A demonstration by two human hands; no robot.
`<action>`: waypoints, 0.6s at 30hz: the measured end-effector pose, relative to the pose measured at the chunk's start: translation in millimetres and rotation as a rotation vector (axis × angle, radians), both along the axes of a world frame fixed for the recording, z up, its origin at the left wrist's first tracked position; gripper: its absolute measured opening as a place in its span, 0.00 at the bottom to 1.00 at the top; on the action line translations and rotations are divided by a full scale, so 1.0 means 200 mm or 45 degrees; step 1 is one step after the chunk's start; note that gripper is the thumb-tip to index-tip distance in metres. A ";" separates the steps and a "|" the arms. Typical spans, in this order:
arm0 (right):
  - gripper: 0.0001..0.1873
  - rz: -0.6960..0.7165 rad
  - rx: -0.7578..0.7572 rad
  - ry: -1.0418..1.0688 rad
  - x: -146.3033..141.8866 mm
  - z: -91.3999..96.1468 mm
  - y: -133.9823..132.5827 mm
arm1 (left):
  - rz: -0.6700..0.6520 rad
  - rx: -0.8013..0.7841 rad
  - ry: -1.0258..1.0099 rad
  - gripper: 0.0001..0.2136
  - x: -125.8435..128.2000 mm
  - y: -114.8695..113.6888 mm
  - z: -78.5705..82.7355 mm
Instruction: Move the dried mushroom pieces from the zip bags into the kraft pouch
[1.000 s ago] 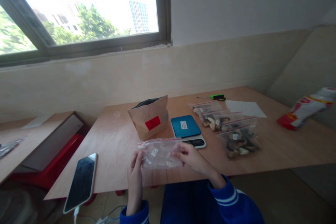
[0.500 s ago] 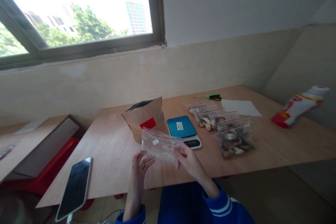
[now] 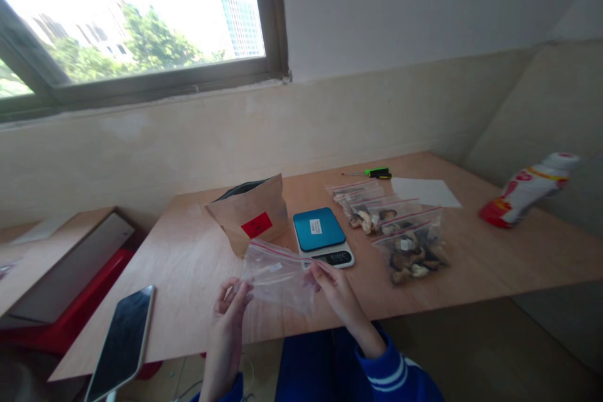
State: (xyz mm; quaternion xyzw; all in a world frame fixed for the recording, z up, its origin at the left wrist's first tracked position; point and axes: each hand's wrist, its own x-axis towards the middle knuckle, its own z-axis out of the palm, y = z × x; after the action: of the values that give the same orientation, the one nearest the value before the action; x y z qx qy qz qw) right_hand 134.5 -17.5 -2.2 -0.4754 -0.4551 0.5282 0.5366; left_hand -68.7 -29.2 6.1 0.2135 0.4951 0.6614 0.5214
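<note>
A clear zip-lock bag [image 3: 277, 279] with a small white label and a red seal line is stretched between my two hands above the table. My left hand [image 3: 230, 301] pinches its left side. At the right edge, near the seal, my right hand [image 3: 332, 286] grips it between thumb and fingers. I see nothing inside the bag. Just behind it lies a kitchen scale [image 3: 320, 229] with a blue platform and a dark display. An open brown paper pouch [image 3: 254, 207] with a red label stands upright to the scale's left.
Several zip-lock bags of dried mushrooms [image 3: 417, 254] lie right of the scale. Farther back are a screwdriver [image 3: 377, 173] and white paper [image 3: 426, 191]. A red-and-white bottle [image 3: 527, 191] is at the right. A phone [image 3: 123, 342] with a cable sits at the table's left front edge.
My left hand has moved left and closed on the bag's left side, and the bag is now spread flatter. The whole view has shifted slightly.
</note>
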 end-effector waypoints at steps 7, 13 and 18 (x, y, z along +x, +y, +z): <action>0.29 -0.060 -0.006 0.143 -0.08 -0.05 -0.01 | -0.199 -0.054 -0.055 0.25 0.08 -0.04 0.00; 0.25 0.070 0.182 -0.182 0.01 -0.01 -0.03 | -0.241 -0.103 0.179 0.23 0.07 -0.06 -0.03; 0.15 -0.570 0.480 -0.937 0.30 -0.05 0.01 | 0.096 -0.205 0.640 0.23 -0.21 -0.02 -0.08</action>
State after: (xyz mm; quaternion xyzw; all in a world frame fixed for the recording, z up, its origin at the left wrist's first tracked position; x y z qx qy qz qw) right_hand 195.3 -15.8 -12.4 -0.6117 -0.5894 0.1037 0.5173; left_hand -111.0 -32.9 -9.1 0.3101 0.6677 0.5651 0.3724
